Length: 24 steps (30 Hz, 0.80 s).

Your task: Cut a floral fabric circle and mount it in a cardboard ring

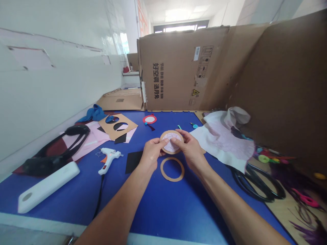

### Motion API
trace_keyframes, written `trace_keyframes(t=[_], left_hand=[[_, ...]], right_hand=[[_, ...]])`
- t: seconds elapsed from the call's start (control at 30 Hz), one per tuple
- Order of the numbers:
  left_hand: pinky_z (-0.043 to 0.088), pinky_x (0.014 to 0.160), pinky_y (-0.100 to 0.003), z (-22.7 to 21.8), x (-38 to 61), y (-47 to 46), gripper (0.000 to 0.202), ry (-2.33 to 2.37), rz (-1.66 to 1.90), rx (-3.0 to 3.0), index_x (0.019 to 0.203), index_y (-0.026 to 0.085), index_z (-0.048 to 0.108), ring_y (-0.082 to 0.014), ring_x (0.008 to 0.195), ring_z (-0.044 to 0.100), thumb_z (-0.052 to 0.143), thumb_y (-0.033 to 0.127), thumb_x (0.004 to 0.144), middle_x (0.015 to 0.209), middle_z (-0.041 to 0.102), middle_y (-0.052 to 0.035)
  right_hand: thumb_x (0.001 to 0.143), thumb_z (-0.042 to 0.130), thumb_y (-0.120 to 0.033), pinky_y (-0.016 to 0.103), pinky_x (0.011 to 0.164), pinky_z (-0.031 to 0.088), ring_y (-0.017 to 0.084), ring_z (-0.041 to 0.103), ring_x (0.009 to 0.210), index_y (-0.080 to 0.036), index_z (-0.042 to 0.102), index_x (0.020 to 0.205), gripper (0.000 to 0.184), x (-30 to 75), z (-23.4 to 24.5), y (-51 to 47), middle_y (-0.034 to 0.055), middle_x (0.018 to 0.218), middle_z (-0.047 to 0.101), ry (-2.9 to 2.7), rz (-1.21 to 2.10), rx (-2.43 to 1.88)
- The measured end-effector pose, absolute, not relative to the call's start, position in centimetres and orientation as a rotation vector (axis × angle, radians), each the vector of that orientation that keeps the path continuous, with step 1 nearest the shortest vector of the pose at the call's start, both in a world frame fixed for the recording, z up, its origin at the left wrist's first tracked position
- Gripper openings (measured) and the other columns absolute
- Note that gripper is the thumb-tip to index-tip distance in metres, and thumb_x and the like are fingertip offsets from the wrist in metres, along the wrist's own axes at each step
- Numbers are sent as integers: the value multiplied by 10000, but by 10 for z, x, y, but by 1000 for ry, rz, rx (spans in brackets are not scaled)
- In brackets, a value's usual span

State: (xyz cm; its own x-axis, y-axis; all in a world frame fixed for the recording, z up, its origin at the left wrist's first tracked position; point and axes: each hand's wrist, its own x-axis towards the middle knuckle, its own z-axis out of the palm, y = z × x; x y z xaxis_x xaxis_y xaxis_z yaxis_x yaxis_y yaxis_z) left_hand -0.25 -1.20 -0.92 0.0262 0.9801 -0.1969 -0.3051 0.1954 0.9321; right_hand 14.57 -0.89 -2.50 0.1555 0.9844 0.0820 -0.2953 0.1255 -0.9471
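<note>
Between them, my two hands hold a round cardboard frame (171, 133) with a white disc of patterned fabric (169, 147) in its middle. My left hand (151, 151) grips the left edge, its thumb lying on the fabric. From the other side my right hand (189, 148) pinches the frame, its thumb also on the fabric. Fingers underneath are mostly hidden. Just below the hands, a flat cardboard ring (182, 172) lies on the blue tabletop (163, 204). Partly behind my left wrist is a black sheet (131, 162).
A white glue gun (109, 160) with a black cable lies at left, near a white bar-shaped object (48, 187) and a black strap (74, 131). Cut cardboard (131, 126) lies behind. White cloth (222, 136) and a black cable coil (258, 183) are at right. A large cardboard box (178, 75) stands behind.
</note>
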Motion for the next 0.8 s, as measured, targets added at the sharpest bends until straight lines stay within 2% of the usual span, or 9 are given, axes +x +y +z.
trace_keyframes(t=[0.13,0.27,0.4,0.67,0.8], left_hand=[[514,606,-260,-9,-3,-12,314,1069,1206,805,707,145,729,-142,596,657,952,362,669,676,728,-56],[497,590,-245,-10,-4,-11,269,1083,1225,793,735,143,746,-134,587,654,929,337,702,677,734,-56],[499,586,-246,-10,-4,-10,247,1075,1243,770,729,148,743,-138,584,662,923,316,708,678,739,-57],[500,582,-239,-7,-3,-12,228,1080,1258,739,744,139,758,-132,577,663,917,300,715,689,746,-63],[493,573,-235,-5,-3,-12,238,1083,1273,730,735,141,753,-129,567,654,928,299,704,673,736,-58]], right_hand=[[622,966,-412,401,825,606,263,756,881,-217,713,1198,659,146,-25,-10,38,959,829,-912,1172,-971],[631,952,-385,424,905,602,298,759,1017,-217,732,1182,618,146,-28,-10,70,1118,829,-968,1182,-979],[611,952,-347,443,935,599,323,763,1059,-214,734,1178,622,146,-28,-11,81,1144,828,-969,1229,-977],[631,955,-360,444,948,600,316,768,1049,-218,734,1173,602,145,-27,-13,77,1142,833,-993,1252,-967],[687,937,-396,448,975,586,310,751,1087,-216,742,1197,575,146,-29,-13,82,1197,819,-1063,1206,-986]])
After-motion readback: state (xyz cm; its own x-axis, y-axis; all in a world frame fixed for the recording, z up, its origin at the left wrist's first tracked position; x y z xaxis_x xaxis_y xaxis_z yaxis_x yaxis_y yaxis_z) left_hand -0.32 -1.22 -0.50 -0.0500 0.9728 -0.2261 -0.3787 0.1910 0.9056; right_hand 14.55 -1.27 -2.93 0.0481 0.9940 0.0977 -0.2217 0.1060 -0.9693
